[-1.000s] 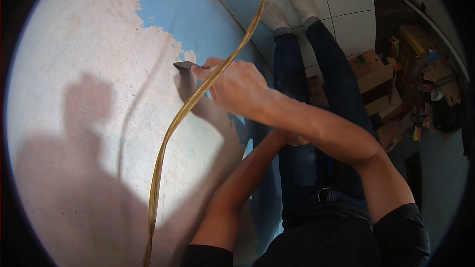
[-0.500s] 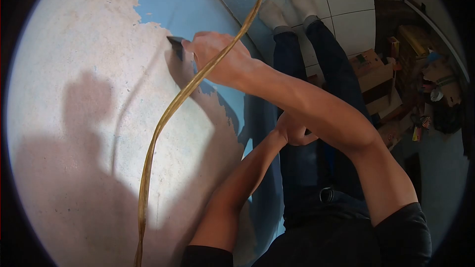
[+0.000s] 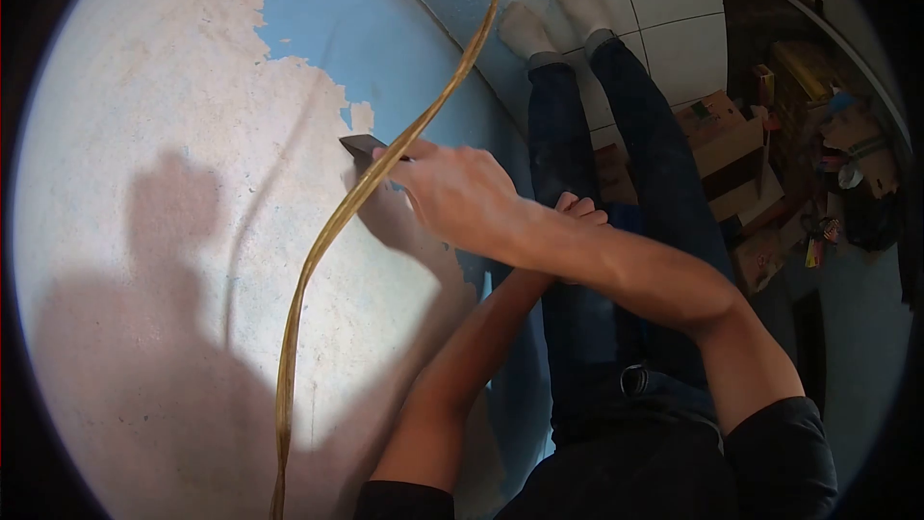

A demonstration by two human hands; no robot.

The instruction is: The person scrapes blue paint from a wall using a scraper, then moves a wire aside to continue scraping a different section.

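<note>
My right hand point(image 3: 457, 191) is closed around a flat dark scraper point(image 3: 360, 144). The blade lies against the wall point(image 3: 144, 87), near the ragged border between blue paint point(image 3: 337, 19) and a pale, bare-looking surface. A small pale patch shows in the blue just above the blade. Beneath my right forearm, my left hand point(image 3: 583, 211) shows only its curled fingers, in front of my legs; whatever it holds is hidden.
A twisted yellowish cable point(image 3: 306, 279) hangs across the view, passing in front of the scraper hand. Open cardboard boxes point(image 3: 736, 149) and mixed clutter stand on the right. My feet in light socks point(image 3: 526, 31) are on the tiled floor point(image 3: 674, 58).
My right hand and the scraper have moved down in the view along the paint border. A pale patch now shows in the blue area. My left hand has shifted up, its fingers now showing above the right forearm.
</note>
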